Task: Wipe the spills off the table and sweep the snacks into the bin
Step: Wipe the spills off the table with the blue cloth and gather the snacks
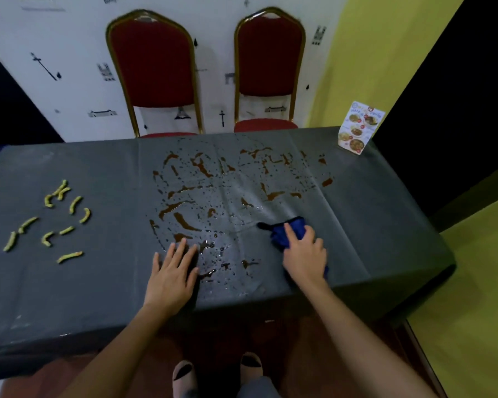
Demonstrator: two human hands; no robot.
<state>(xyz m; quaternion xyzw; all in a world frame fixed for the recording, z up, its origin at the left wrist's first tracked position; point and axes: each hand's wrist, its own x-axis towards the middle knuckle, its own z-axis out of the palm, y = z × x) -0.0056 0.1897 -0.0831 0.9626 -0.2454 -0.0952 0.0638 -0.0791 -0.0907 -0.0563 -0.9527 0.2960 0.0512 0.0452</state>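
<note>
Barely started imo. Gripping blue cloth (288,229) w/ right hand (305,254) at near-right edge of brown spills (213,191), mid table (385,225). Bracing w/ left hand (173,271), flat, fingers straight. Yet to wipe nearly everything, then sweep snacks (52,219) at far left. No bin in view.

Dim, soft-focus view, edges bowed by wide-angle distortion, glare on wet tablecloth (242,196).

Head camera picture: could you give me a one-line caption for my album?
Right hand holds a blue cloth on brown spills, left hand flat on the table, yellow snacks untouched.
</note>
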